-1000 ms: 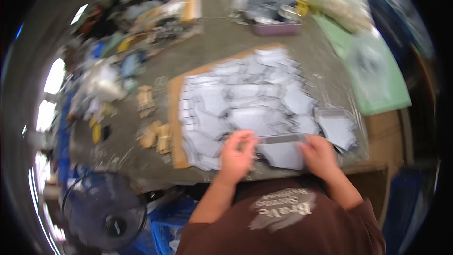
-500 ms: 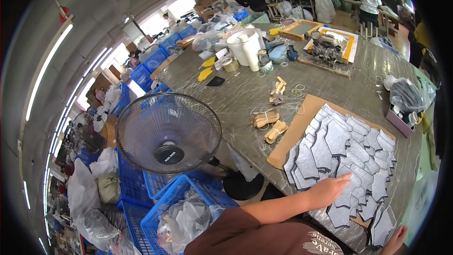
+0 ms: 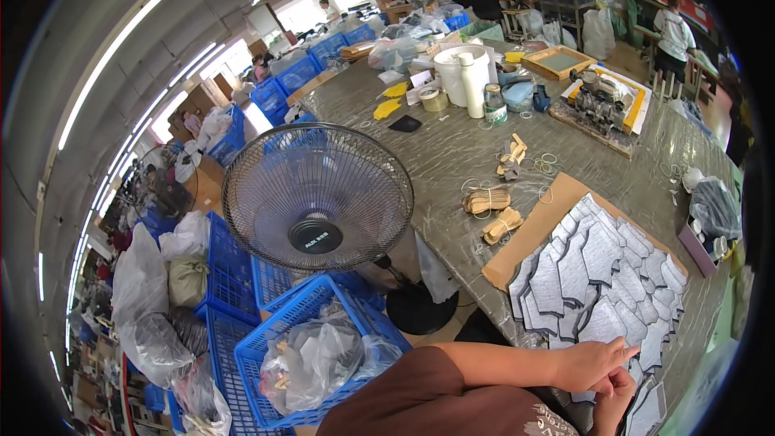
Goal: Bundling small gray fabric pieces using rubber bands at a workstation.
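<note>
- Workshop with a long grey worktop (image 3: 452, 153), crowded with tools and containers.
- Grey cut pieces (image 3: 593, 274) lie overlapping on a brown cardboard sheet (image 3: 533, 230) at the near end of the worktop.
- Left hand (image 3: 593, 362) rests flat on the nearest pieces, fingers stretched out, grasping nothing.
- Right hand (image 3: 617, 391) is just beside it; its fingers are curled, but whether they hold something I cannot tell.
- Black fan (image 3: 316, 198) and blue crate (image 3: 323, 347) stand on the person's left side.

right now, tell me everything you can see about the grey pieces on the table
The grey pieces are flat, angular cut shapes, fabric-like with pale edges, laid overlapping in rows. They lie on a brown cardboard sheet on the table near its front edge. The left hand rests on the nearest pieces, beside the right hand.
</note>
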`<control>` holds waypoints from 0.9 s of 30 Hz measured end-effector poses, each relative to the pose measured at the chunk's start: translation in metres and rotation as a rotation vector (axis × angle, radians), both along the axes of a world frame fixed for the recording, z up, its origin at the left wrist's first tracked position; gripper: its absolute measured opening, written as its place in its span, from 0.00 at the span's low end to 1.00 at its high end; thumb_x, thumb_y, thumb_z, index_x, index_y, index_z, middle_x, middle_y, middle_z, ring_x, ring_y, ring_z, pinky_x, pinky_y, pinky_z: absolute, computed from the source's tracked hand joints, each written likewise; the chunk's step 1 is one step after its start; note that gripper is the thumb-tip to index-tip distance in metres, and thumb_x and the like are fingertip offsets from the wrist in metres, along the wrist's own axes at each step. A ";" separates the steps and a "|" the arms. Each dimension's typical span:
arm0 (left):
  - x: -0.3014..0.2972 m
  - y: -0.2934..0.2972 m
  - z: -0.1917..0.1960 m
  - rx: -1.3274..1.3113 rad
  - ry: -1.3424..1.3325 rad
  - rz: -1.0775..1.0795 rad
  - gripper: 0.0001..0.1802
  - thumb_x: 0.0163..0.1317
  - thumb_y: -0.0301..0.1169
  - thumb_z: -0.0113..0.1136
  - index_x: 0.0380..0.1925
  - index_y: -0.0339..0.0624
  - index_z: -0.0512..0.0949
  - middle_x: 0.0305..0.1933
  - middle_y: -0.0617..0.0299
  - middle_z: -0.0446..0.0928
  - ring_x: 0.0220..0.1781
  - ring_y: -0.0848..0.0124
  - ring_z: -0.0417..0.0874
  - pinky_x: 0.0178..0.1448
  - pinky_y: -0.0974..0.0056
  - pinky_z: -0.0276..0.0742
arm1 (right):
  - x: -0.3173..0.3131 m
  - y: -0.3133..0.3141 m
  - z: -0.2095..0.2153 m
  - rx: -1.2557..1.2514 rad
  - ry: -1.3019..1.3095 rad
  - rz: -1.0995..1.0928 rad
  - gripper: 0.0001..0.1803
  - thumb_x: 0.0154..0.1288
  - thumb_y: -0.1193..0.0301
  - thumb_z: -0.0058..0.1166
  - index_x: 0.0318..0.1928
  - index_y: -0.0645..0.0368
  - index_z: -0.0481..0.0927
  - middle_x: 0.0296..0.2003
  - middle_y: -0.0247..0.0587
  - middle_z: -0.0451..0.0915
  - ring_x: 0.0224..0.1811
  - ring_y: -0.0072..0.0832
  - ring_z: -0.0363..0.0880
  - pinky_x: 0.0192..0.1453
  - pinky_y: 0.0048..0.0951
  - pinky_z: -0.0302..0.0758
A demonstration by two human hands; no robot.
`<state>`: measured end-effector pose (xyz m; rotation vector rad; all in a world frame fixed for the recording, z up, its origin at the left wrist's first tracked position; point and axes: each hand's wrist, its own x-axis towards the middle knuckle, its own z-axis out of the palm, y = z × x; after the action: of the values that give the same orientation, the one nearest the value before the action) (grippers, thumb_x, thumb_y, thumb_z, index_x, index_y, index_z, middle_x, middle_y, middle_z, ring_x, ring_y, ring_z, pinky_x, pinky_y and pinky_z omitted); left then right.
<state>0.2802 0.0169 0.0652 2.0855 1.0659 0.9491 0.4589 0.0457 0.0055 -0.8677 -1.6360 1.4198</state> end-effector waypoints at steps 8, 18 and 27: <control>0.007 -0.002 -0.015 -0.077 -0.201 -0.107 0.40 0.53 0.39 0.63 0.59 0.24 0.57 0.44 0.45 0.64 0.37 0.52 0.75 0.43 0.59 0.71 | -0.002 -0.010 0.016 -0.321 0.136 0.046 0.13 0.53 0.66 0.64 0.26 0.60 0.75 0.20 0.28 0.75 0.19 0.13 0.69 0.20 0.15 0.61; -0.025 0.000 -0.007 -0.035 -0.256 -0.090 0.10 0.57 0.24 0.57 0.40 0.40 0.75 0.40 0.54 0.70 0.39 0.61 0.75 0.43 0.64 0.72 | -0.020 -0.023 0.043 -0.600 0.145 0.040 0.08 0.61 0.75 0.42 0.39 0.59 0.75 0.25 0.26 0.70 0.21 0.13 0.63 0.23 0.16 0.59; -0.057 -0.009 -0.030 -0.101 -0.349 0.472 0.05 0.51 0.17 0.60 0.27 0.37 0.76 0.27 0.60 0.76 0.28 0.71 0.76 0.33 0.69 0.71 | -0.010 0.006 0.032 -0.642 0.715 -0.271 0.07 0.59 0.82 0.36 0.28 0.56 0.65 0.30 0.42 0.74 0.18 0.18 0.62 0.17 0.17 0.54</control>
<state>0.2237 0.0080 0.0348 1.5339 1.4050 1.3913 0.4488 0.0513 0.0376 -0.7462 -0.5117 1.8018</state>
